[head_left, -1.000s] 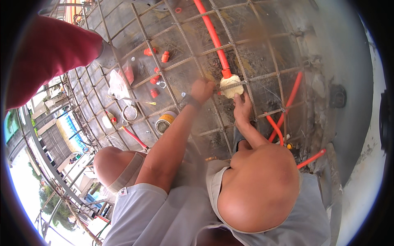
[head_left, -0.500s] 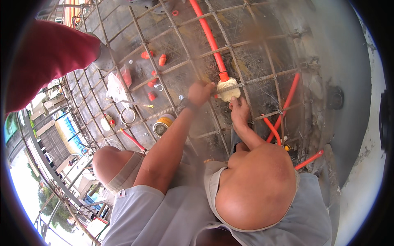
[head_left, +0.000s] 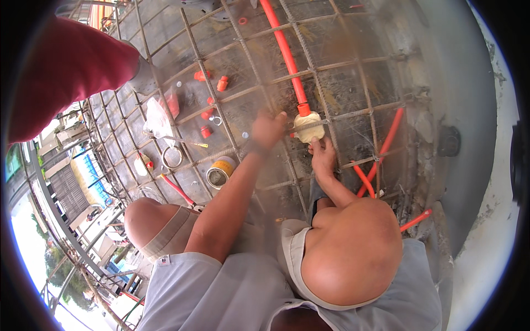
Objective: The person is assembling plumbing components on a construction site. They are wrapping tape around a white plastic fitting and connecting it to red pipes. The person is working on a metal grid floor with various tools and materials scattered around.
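Note:
A round orange conduit box (head_left: 309, 127), its face covered in cream-coloured material, sits under the rebar grid at the end of a long orange pipe (head_left: 284, 49). My right hand (head_left: 324, 158) is at the box's near edge, with thumb and fingers closed on it. Just left of the box is my left hand (head_left: 269, 131), smeared by motion and curled, apart from the box. Whether it holds anything is hidden. A small orange stub shows on the box's left side.
Rebar (head_left: 298, 30) crosses the whole floor. A tin (head_left: 220, 172), orange fittings (head_left: 206, 131), a plastic bag (head_left: 159, 118) and a tape roll (head_left: 171, 157) lie at left. Orange pipes (head_left: 391, 132) stand at right by a wall. Someone's red-clothed leg (head_left: 77, 71) is upper left.
My left hand has drawn slightly left, away from the box, and is now blurred. My right hand stays at the box's lower edge. The whole view has shifted slightly.

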Demonstrator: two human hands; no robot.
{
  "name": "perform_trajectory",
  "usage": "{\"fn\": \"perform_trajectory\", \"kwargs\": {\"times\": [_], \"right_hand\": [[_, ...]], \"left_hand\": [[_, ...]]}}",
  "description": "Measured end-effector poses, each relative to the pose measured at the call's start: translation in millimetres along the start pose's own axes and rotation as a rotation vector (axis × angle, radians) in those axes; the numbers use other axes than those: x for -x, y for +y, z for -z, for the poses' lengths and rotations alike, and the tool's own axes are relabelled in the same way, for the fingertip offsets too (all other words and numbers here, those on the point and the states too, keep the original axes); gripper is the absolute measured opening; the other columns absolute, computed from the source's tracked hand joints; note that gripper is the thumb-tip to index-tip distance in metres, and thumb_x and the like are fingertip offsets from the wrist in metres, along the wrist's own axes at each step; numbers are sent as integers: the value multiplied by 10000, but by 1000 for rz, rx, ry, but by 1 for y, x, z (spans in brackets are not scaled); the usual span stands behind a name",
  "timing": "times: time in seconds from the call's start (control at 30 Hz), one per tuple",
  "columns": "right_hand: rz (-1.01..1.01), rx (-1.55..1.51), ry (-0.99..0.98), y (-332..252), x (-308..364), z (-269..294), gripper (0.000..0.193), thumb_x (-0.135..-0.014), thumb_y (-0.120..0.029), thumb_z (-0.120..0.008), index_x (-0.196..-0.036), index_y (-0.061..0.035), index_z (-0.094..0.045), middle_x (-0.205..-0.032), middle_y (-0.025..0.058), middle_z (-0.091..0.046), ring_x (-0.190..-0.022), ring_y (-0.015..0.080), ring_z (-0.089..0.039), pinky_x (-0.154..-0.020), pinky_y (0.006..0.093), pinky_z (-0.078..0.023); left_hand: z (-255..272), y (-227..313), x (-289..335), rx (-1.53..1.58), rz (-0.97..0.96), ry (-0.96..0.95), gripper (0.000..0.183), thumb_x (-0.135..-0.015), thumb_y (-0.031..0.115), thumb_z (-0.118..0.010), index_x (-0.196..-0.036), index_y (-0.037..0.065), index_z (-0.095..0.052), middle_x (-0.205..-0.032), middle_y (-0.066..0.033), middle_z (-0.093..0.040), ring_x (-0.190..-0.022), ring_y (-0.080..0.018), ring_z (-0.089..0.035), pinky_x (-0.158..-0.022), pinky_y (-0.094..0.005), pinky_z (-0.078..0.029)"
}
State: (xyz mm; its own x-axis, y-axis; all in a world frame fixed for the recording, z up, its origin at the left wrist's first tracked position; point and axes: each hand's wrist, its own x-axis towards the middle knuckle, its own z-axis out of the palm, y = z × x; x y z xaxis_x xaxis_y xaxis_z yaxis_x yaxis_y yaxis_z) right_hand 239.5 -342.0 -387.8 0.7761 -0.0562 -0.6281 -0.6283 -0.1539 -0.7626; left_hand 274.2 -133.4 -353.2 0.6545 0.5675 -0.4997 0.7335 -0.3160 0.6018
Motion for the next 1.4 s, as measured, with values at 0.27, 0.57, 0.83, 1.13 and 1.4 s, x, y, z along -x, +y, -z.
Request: {"fn": "perform_trajectory", "kwargs": {"times": [0.27, 0.57, 0.83, 1.13, 1.4], "right_hand": [[91, 49, -19, 10, 0, 3, 364, -1083, -217, -682, -1343, 32, -628, -1015, 49, -705, -871, 114, -678, -800, 278, -594], [63, 121, -1, 11, -1, 3, 380, -1073, -273, -698, -1292, 33, -645, -1032, 70, -720, -895, 139, -695, -759, 297, -599], [86, 353, 4, 8, -3, 4, 351, -1065, -296, -710, -1126, 42, -640, -947, 103, -711, -768, 164, -712, -660, 335, -605], [52, 106, -15, 1, 0, -3, 308, -1063, -277, -721, -1098, 19, -643, -918, 81, -701, -761, 134, -690, -683, 293, -600], [13, -7, -5, 2, -1, -6, 292, -1047, -251, -741, -1117, 19, -653, -950, 68, -699, -806, 124, -681, -725, 284, -611]], "left_hand": [[14, 60, -15, -11, -312, -57, 405, -980, 322, -746, -1100, -65, -736, -767, -193, -747, -684, -282, -749, -664, -440, -572], [-40, 59, -45, 10, 73, -394, 460, -1021, 412, -656, -891, -12, -781, -725, -181, -746, -668, -299, -771, -668, -455, -596], [-49, 31, -79, -813, -685, -460, 422, -943, 236, -758, -1352, 137, -728, -919, -136, -746, -816, -333, -788, -708, -440, -619], [-82, -30, -125, -198, -406, -643, 317, -832, 239, -802, -1116, 112, -743, -893, -142, -758, -851, -324, -757, -721, -461, -597], [-56, 3, -100, -64, -136, -710, 313, -1064, 312, -656, -1127, 11, -718, -878, -59, -727, -689, -168, -689, -538, -343, -535]]}}
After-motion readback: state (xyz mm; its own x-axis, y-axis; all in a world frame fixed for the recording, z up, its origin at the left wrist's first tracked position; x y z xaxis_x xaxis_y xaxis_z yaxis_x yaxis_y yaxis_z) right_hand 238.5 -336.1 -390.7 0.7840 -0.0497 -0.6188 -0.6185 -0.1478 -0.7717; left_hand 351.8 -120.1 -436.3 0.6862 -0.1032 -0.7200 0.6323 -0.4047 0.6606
